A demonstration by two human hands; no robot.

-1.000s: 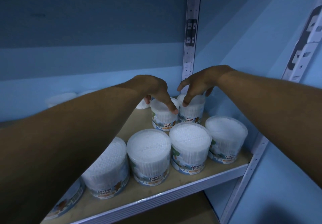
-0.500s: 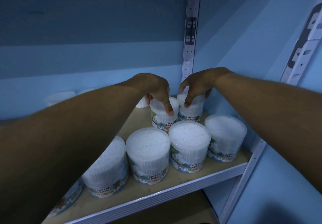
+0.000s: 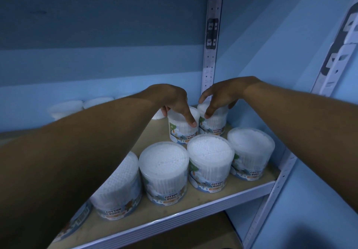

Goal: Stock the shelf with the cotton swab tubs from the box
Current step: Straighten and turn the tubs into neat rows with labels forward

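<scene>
Both my arms reach to the back right of the wooden shelf (image 3: pixel 155 212). My left hand (image 3: pixel 172 99) grips the lid of a clear cotton swab tub (image 3: pixel 182 130) from above, fingers curled round its rim. Beside it, my right hand (image 3: pixel 219 95) grips a second tub (image 3: pixel 213 124) in the shelf's back corner the same way. The two tubs stand upright and touch each other. A front row of several tubs (image 3: pixel 210 159) labelled "Cotton Buds" stands nearer me. The box is out of view.
More white tubs (image 3: pixel 65 108) stand at the back left, partly hidden by my left arm. A perforated metal upright (image 3: pixel 210 55) rises behind my hands; another upright (image 3: pixel 271 196) frames the right front corner. Blue walls close the back and right side. A lower shelf (image 3: pixel 193 235) shows beneath.
Both hands have stayed on the two back tubs and sunk slightly with them toward the shelf. My fingers have wrapped further down over the lids.
</scene>
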